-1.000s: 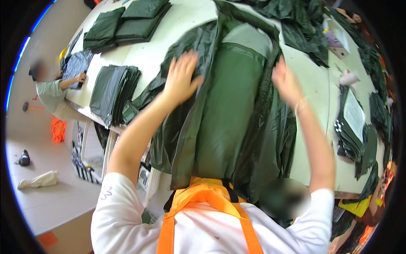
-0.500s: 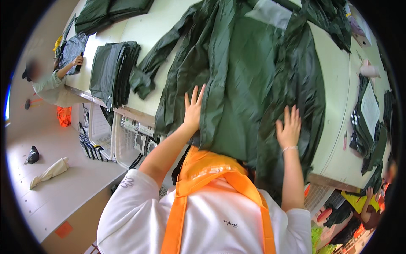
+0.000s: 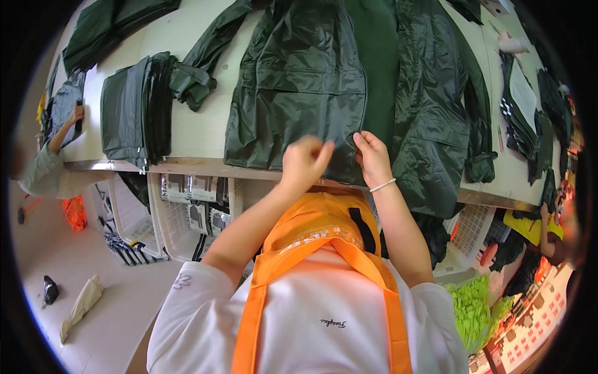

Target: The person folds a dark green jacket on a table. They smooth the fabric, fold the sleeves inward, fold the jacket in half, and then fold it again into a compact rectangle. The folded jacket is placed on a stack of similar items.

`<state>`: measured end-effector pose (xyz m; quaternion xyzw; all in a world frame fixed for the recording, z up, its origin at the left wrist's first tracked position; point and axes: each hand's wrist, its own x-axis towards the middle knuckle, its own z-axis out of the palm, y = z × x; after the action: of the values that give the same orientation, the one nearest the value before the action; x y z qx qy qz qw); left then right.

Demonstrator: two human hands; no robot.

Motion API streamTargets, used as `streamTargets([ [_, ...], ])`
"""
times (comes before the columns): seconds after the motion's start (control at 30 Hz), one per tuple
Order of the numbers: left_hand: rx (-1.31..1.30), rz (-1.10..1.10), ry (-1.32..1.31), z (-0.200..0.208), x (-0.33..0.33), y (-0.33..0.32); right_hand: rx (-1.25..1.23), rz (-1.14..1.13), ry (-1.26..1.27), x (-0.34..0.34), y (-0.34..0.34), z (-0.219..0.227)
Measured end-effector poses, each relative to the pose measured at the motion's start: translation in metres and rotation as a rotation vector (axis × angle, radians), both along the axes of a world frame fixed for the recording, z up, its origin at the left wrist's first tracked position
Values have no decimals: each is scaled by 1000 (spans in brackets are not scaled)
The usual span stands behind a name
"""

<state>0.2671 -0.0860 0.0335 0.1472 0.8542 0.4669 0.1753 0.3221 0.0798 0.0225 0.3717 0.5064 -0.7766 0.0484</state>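
A dark green rain jacket (image 3: 293, 103) lies spread on the table, its front parted along a zip and its hem at the near edge. My right hand (image 3: 374, 161) is closed, thumb and fingers pinching the jacket's front edge at the lower end of the zip. Just left of it, my left hand (image 3: 305, 163) is over the jacket's lower front panel. Its fingers look curled but are smeared by motion, and whether they hold anything is hidden.
A stack of folded dark green garments (image 3: 134, 109) lies on the table (image 3: 199, 137) to the left. White plastic baskets (image 3: 165, 227) stand below the table edge. At far left, another person's hand (image 3: 76, 115) rests by a dark garment. Bright green material (image 3: 470, 308) lies low right.
Both hands have left their flat, spread positions on the jacket and come together near the zip's lower end. The right hand has taken hold of the edge. The jacket's front now lies parted.
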Motion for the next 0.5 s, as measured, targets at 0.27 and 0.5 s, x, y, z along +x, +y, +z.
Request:
streamTargets([
  [0.27, 1053, 351, -1372, -29, 30, 4, -123, 25, 44, 13, -5, 28],
  [0.5, 723, 601, -1142, -39, 8, 30, 1647, 270, -172, 54, 40, -8],
])
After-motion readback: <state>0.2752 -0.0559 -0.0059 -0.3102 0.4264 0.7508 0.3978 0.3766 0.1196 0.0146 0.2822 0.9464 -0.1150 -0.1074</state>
